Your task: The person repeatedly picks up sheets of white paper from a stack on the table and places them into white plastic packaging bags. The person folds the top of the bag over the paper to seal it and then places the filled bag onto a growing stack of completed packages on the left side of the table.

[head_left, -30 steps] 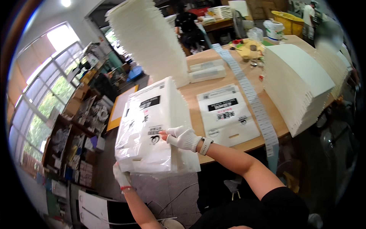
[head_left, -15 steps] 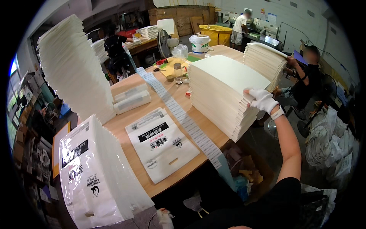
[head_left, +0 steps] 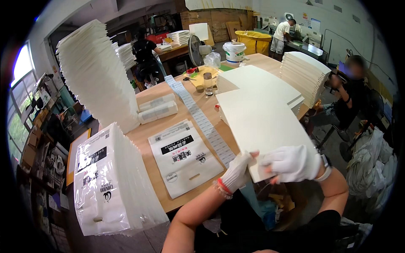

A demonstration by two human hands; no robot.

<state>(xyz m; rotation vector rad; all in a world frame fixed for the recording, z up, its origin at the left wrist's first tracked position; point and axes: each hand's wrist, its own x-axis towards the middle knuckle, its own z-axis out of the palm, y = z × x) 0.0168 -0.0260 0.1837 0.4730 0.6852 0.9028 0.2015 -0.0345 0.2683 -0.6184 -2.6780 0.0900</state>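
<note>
A bundle of white paper sheets (head_left: 263, 124) is pulled toward me, its near end over the table's front edge and its far end over the larger paper stack (head_left: 257, 80). At its near left corner my left hand (head_left: 237, 170), in a white glove with bare fingertips, is closed on the edge. My right hand (head_left: 291, 163), gloved the same way, is closed at the near right end; the paper partly hides its grip. To the left lie flat printed plastic bags (head_left: 185, 175) and a strip of labels (head_left: 202, 120).
A tall white paper stack (head_left: 95, 80) and a plastic-wrapped stack (head_left: 101, 185) stand at left. Rolled plastic bags (head_left: 158, 110), a glass (head_left: 208, 84), scissors (head_left: 187, 79) and a white bucket (head_left: 234, 54) are on the table. A co-worker (head_left: 350, 95) sits at right, beside another stack (head_left: 303, 76).
A bundle of sheets has come off the stack toward me. My right hand has moved from the stack to its near end, and my left hand has risen to grip its corner.
</note>
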